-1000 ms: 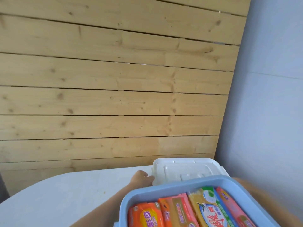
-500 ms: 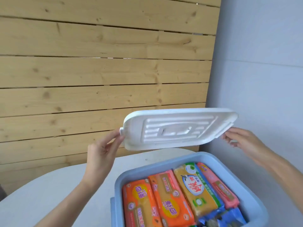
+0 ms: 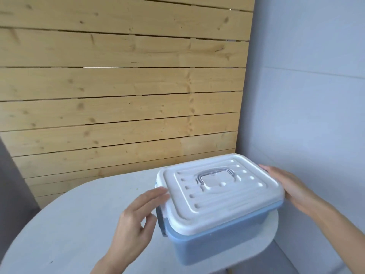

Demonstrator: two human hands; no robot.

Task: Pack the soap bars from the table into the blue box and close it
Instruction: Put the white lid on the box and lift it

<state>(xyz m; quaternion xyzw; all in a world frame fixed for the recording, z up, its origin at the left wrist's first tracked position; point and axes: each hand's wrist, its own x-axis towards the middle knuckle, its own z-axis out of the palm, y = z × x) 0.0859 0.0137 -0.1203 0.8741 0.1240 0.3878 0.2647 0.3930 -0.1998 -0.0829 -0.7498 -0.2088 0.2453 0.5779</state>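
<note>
Blue box (image 3: 223, 237) sits on the table (image 3: 65, 224) near its right end, white lid (image 3: 215, 191) laid on top.

I see my left hand (image 3: 136, 220) open at the lid's left edge, fingers loose beside the side latch (image 3: 161, 221); my right hand (image 3: 290, 186) lies flat against the right edge, gripping nothing; I judge both flank the lid to square it and press it down; soap bars are out of sight.

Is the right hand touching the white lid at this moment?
Touching. In the head view the right hand lies flat against the right edge of the white lid, with no gap showing between fingers and rim.
</note>
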